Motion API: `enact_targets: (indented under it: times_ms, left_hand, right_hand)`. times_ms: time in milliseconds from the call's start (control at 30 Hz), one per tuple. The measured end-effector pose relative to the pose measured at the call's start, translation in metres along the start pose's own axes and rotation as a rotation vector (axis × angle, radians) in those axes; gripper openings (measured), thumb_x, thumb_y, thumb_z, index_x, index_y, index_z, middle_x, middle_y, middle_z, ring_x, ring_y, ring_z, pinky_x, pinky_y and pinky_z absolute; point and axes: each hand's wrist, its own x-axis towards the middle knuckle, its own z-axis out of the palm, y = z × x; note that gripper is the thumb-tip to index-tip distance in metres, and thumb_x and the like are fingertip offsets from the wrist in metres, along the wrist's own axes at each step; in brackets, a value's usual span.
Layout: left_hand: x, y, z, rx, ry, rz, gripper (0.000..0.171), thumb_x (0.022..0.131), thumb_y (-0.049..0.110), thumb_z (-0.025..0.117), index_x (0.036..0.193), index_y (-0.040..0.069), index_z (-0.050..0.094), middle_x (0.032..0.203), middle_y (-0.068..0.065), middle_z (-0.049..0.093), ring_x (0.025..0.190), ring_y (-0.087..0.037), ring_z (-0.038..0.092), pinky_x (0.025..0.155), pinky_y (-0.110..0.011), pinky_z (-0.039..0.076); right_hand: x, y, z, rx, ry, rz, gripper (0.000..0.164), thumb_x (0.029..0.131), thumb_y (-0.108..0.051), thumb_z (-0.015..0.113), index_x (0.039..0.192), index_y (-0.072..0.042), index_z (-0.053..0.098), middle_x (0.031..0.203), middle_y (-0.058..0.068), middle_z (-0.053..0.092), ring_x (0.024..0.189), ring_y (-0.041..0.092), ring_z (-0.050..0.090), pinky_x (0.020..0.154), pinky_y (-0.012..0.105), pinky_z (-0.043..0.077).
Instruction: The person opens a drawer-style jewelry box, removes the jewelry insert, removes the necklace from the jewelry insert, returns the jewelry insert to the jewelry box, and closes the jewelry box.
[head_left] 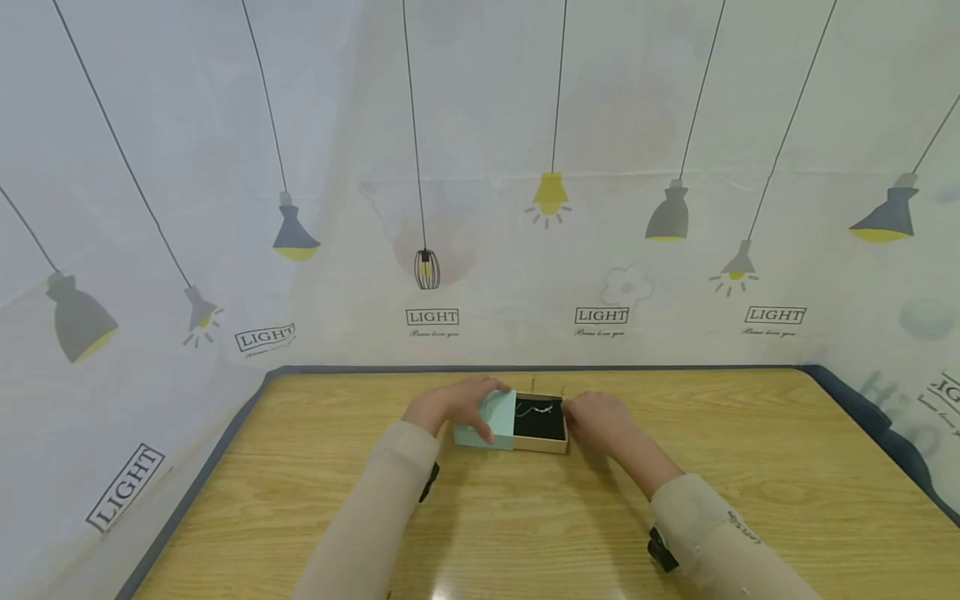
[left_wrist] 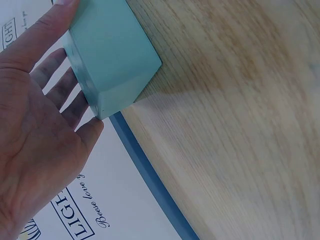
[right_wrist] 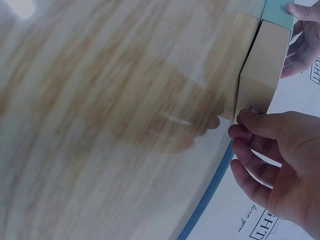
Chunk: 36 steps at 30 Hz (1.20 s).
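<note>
A jewelry box lies on the wooden table, its light teal sleeve [head_left: 501, 418] to the left and its beige drawer [head_left: 542, 446] slid partly out to the right. Inside the drawer sits a black insert [head_left: 536, 427], and across it runs a thin silvery chain [head_left: 535, 409]. My left hand [left_wrist: 37, 115] grips the sleeve, thumb on one side and fingers along the other. At the drawer's outer end, my right hand [right_wrist: 280, 155] pinches with thumb and forefinger, its other fingers curled loosely. What exactly lies between those fingertips is partly hidden.
The wooden tabletop [head_left: 315, 492] has a blue-grey border [head_left: 525, 367] along its back. Behind and at the sides hangs a pale curtain [head_left: 495, 275] printed with lamps and the word LIGHT. Dark straps [head_left: 662, 550] show at the wrists.
</note>
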Motion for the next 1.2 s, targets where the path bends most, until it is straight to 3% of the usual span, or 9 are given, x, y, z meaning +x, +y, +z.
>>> enact_targets:
  times_ms: [600,833,1200]
  left_hand:
    - [-0.003,0.001,0.000,-0.013,0.012,0.010,0.088,0.077,0.023,0.086,0.152,0.024,0.040,0.161,-0.007,0.034,0.142,-0.030,0.040,0.116,-0.050,0.040]
    - [0.009,-0.007,0.005,-0.001,0.007,-0.020,0.091,0.076,0.024,0.087,0.152,0.028,0.038,0.162,-0.004,0.032,0.144,-0.028,0.038,0.117,-0.051,0.038]
    - [0.011,-0.008,0.004,0.004,-0.006,-0.015,0.091,0.076,0.024,0.087,0.153,0.027,0.038,0.162,-0.005,0.033,0.145,-0.028,0.038,0.119,-0.049,0.036]
  right_hand:
    - [0.000,0.004,-0.003,0.037,-0.028,0.022,0.012,0.091,-0.014,0.069,0.080,-0.012,0.064,0.077,0.003,0.066,0.067,0.018,0.058,0.055,0.035,0.050]
    - [0.001,0.006,-0.010,0.067,-0.044,0.019,0.018,0.091,-0.016,0.071,0.077,-0.012,0.060,0.070,0.000,0.059,0.063,0.016,0.051,0.052,0.031,0.043]
    - [0.002,0.006,-0.019,0.060,0.003,-0.002,0.014,0.087,-0.015,0.074,0.079,-0.012,0.062,0.073,0.000,0.064,0.065,0.017,0.058,0.052,0.032,0.048]
